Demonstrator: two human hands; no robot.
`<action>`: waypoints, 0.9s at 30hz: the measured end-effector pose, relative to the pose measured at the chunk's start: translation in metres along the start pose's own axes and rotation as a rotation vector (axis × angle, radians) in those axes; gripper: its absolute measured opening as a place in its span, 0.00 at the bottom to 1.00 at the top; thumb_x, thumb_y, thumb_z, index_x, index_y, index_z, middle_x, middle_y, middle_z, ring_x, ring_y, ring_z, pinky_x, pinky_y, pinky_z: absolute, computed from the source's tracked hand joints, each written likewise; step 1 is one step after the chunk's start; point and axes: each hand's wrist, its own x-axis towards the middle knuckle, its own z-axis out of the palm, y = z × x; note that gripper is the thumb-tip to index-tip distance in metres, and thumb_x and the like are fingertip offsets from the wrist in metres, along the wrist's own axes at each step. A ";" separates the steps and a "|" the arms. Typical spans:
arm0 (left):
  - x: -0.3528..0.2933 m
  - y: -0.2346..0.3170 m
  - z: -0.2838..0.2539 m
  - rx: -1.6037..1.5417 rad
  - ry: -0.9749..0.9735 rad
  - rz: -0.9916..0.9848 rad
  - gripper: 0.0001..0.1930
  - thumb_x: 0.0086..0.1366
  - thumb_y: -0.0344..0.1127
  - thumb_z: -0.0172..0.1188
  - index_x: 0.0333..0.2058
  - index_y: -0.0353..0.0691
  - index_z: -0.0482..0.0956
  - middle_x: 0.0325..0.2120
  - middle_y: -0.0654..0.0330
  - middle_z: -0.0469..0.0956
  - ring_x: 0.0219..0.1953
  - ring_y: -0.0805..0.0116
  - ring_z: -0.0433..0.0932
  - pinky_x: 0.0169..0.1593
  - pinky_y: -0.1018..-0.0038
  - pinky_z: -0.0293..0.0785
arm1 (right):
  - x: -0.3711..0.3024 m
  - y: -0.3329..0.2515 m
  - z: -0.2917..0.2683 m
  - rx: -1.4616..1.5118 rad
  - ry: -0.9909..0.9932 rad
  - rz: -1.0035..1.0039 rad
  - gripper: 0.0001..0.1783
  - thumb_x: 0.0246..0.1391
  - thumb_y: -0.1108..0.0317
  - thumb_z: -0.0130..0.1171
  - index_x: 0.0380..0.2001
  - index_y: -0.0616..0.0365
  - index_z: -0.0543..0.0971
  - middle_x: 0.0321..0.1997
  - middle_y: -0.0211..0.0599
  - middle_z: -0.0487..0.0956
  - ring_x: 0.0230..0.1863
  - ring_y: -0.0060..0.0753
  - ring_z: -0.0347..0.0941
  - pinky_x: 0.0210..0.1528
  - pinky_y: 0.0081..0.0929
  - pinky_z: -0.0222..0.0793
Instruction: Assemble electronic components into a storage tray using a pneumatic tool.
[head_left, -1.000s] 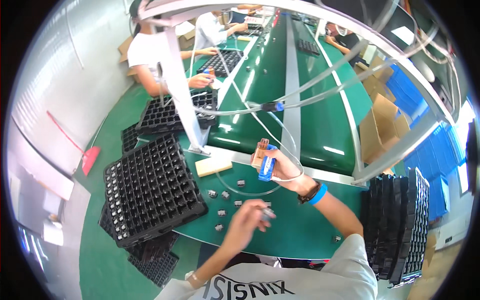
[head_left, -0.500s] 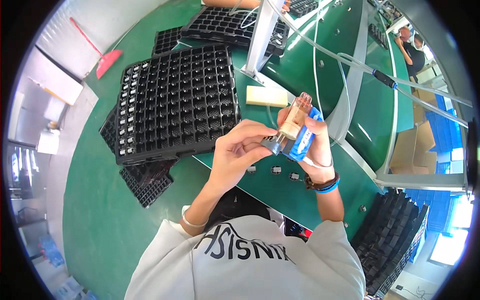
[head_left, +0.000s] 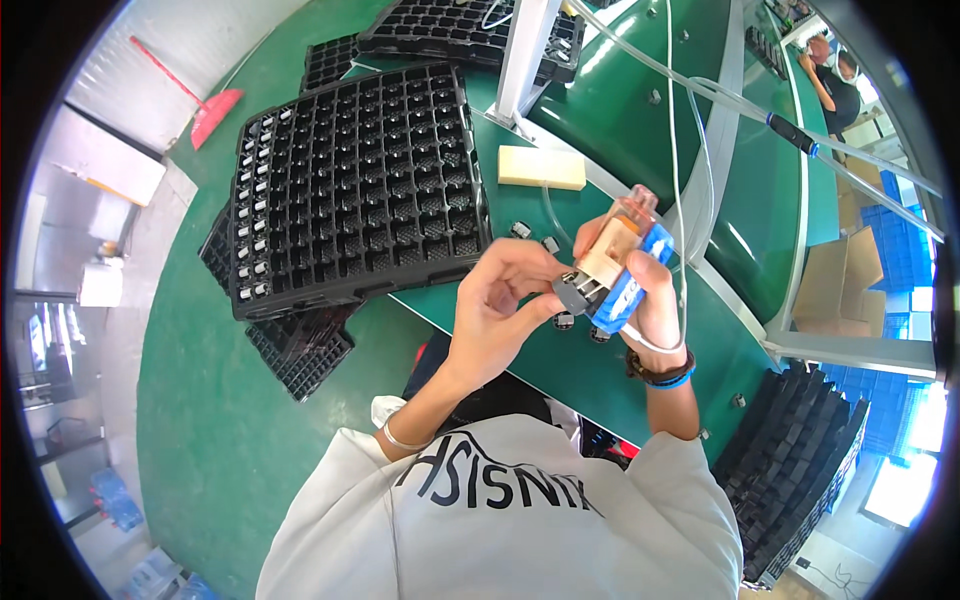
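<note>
Near mid-frame, the left hand (head_left: 503,298) pinched a dark part (head_left: 571,295) that seemed light, stiff, best held by its edges; the right hand (head_left: 655,300) clasped a blue-sided tool (head_left: 611,253).

A handheld tool (head_left: 608,252) sits in the grip of the right hand (head_left: 656,305), tilted so that its far end points up and to the right. Its middle is a tan block (head_left: 606,258), capped at the far end by a translucent, reddish-clear piece (head_left: 643,198), with a touch of orange between them. A blue covering (head_left: 655,245) runs along its right side, and a white line trails from near its lower end. At the near end, thin metallic pieces show beside a small dark part (head_left: 571,293), which the left hand (head_left: 497,305) pinches between thumb and forefinger, close against the tool; the exact contact is too small to tell.
</note>
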 end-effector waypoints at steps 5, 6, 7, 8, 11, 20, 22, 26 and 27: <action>-0.004 0.001 0.005 0.047 -0.018 0.096 0.17 0.51 0.19 0.60 0.40 0.31 0.69 0.37 0.55 0.73 0.39 0.69 0.74 0.44 0.76 0.72 | -0.003 0.003 -0.012 0.081 -0.156 -0.053 0.27 0.49 0.57 0.51 0.50 0.59 0.62 0.41 0.41 0.70 0.39 0.27 0.70 0.40 0.23 0.68; -0.002 0.003 0.002 0.182 -0.065 0.170 0.16 0.50 0.19 0.61 0.39 0.31 0.70 0.37 0.55 0.73 0.39 0.68 0.74 0.44 0.76 0.72 | -0.003 0.003 -0.013 0.072 -0.160 -0.039 0.27 0.49 0.56 0.51 0.50 0.59 0.61 0.42 0.41 0.70 0.39 0.26 0.70 0.40 0.23 0.69; -0.001 0.004 -0.001 0.319 -0.110 0.245 0.16 0.50 0.19 0.61 0.38 0.31 0.70 0.37 0.54 0.73 0.39 0.68 0.74 0.43 0.76 0.71 | -0.003 0.003 -0.013 0.074 -0.159 -0.039 0.27 0.49 0.56 0.51 0.50 0.59 0.61 0.42 0.41 0.70 0.39 0.26 0.70 0.40 0.23 0.69; 0.002 0.006 -0.001 0.370 -0.107 0.245 0.15 0.49 0.20 0.62 0.37 0.31 0.71 0.38 0.54 0.72 0.40 0.68 0.73 0.43 0.75 0.71 | -0.003 0.003 -0.014 0.069 -0.175 -0.022 0.27 0.49 0.56 0.52 0.49 0.59 0.62 0.41 0.41 0.70 0.39 0.26 0.70 0.40 0.23 0.69; -0.003 0.000 0.005 0.221 -0.048 0.231 0.18 0.49 0.22 0.63 0.40 0.33 0.70 0.38 0.55 0.70 0.39 0.70 0.72 0.42 0.76 0.71 | -0.005 0.005 -0.011 0.050 -0.187 -0.008 0.27 0.48 0.55 0.53 0.48 0.60 0.63 0.40 0.40 0.71 0.39 0.26 0.70 0.40 0.23 0.69; 0.002 0.005 0.001 0.271 -0.108 0.199 0.33 0.39 0.26 0.71 0.47 0.39 0.67 0.42 0.59 0.64 0.37 0.71 0.70 0.39 0.77 0.69 | -0.004 0.000 -0.004 0.083 -0.254 0.017 0.29 0.47 0.52 0.55 0.46 0.61 0.64 0.40 0.39 0.71 0.39 0.27 0.69 0.40 0.24 0.69; 0.000 0.003 0.001 0.300 -0.068 0.174 0.33 0.39 0.26 0.71 0.47 0.39 0.66 0.43 0.59 0.64 0.37 0.71 0.70 0.39 0.77 0.68 | 0.007 0.005 -0.011 0.037 -0.180 -0.038 0.29 0.47 0.52 0.55 0.47 0.61 0.64 0.40 0.39 0.71 0.39 0.27 0.70 0.40 0.24 0.69; -0.009 0.004 0.000 0.334 0.126 0.088 0.34 0.41 0.24 0.69 0.48 0.40 0.63 0.43 0.60 0.64 0.38 0.72 0.69 0.40 0.77 0.66 | 0.068 0.030 -0.057 -0.208 0.148 -0.198 0.19 0.52 0.65 0.51 0.46 0.61 0.66 0.41 0.34 0.72 0.44 0.26 0.68 0.48 0.24 0.64; -0.011 0.003 0.000 0.316 0.120 0.063 0.32 0.42 0.25 0.69 0.48 0.40 0.64 0.42 0.61 0.65 0.38 0.73 0.69 0.40 0.78 0.65 | 0.092 0.046 -0.086 -0.410 0.113 -0.362 0.13 0.52 0.70 0.50 0.42 0.63 0.69 0.42 0.34 0.73 0.42 0.26 0.69 0.46 0.23 0.64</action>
